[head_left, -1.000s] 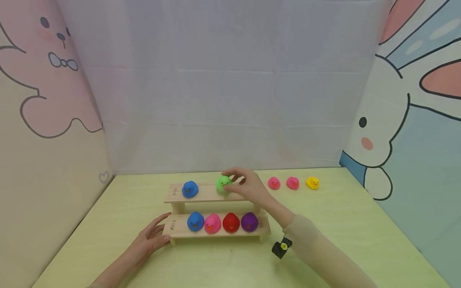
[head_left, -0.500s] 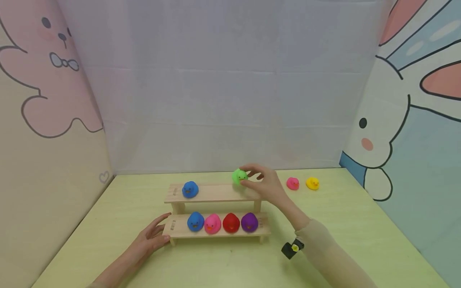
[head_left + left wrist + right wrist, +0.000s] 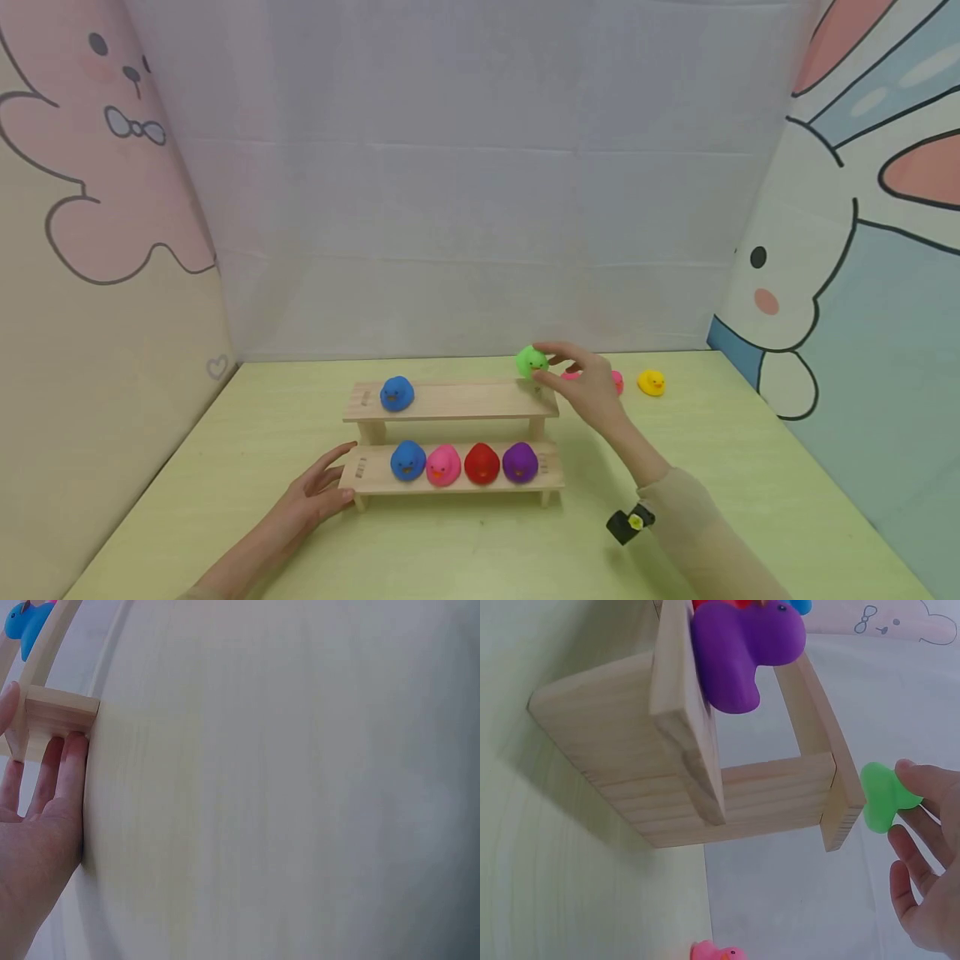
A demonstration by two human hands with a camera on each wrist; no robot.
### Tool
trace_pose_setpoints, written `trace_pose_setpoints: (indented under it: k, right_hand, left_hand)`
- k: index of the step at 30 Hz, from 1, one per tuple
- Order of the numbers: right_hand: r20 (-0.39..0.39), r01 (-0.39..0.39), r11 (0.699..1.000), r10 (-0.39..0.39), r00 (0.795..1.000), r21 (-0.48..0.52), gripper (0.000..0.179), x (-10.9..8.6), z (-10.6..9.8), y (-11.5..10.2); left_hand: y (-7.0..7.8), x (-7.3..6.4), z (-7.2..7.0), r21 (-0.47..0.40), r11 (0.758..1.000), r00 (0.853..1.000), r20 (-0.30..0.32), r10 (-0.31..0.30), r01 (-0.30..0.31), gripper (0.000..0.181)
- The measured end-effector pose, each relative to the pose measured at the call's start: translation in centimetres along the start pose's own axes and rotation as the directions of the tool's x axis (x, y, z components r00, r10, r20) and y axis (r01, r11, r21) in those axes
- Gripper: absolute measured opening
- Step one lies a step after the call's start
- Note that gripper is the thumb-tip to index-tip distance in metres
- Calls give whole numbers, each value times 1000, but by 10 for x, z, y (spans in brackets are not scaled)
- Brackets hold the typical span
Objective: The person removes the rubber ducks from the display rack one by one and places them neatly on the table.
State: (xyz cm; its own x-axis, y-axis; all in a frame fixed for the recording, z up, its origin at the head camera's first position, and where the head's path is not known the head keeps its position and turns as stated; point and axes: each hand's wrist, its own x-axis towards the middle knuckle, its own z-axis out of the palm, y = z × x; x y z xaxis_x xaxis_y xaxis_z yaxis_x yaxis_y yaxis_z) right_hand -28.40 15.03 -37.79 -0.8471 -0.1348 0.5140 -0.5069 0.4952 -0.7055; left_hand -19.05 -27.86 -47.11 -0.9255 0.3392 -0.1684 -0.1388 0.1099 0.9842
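My right hand [image 3: 588,387] pinches a green rubber duck [image 3: 531,362] by thumb and fingertips, over the right end of a two-step wooden stand's upper shelf [image 3: 480,400]. In the right wrist view the green duck [image 3: 883,796] is close beside the board's end. My left hand [image 3: 311,500] rests at the left end of the lower shelf [image 3: 367,479], its fingers extended and fingertips against the wood [image 3: 64,709]. A blue duck [image 3: 397,393] sits on the upper shelf at left. Below stand blue [image 3: 407,461], pink [image 3: 443,465], red [image 3: 482,463] and purple [image 3: 520,462] ducks.
A yellow duck [image 3: 651,382] stands on the table [image 3: 720,467] to the right of the stand. Pink ducks, one of them [image 3: 617,382] next to it, are partly hidden behind my right hand. A black wrist camera [image 3: 628,523] hangs at my right sleeve. A pale curtain [image 3: 465,208] closes the back.
My right hand has carried the green duck rightward and slightly up, from the middle of the upper shelf to its right end. The left hand and the other ducks have stayed put.
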Motion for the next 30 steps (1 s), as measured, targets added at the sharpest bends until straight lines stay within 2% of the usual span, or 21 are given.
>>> trace_pose_setpoints:
  k: [8, 12, 15, 20, 30]
  right_hand:
    - [-53, -27, 1000, 27, 998, 4, 39, -5, -11, 11]
    - [-57, -49, 999, 49, 997, 11, 39, -8, -16, 19]
    - [-47, -49, 999, 49, 998, -5, 39, -10, -20, 25]
    - [-40, -28, 998, 26, 999, -61, 39, -14, -25, 34]
    - [1, -9, 980, 9, 1000, -200, 40, -20, -31, 50]
  left_hand:
    - [-1, 0, 0, -5, 1000, 1000, 6, 8, -8, 74]
    - [-1, 0, 0, -9, 1000, 1000, 14, 18, -18, 73]
    - [0, 0, 1, -4, 1000, 1000, -3, -4, 4, 73]
    - [1, 1, 1, 10, 999, 998, -40, -47, 47, 73]
    - [1, 0, 2, 1, 1000, 999, -38, -27, 27, 73]
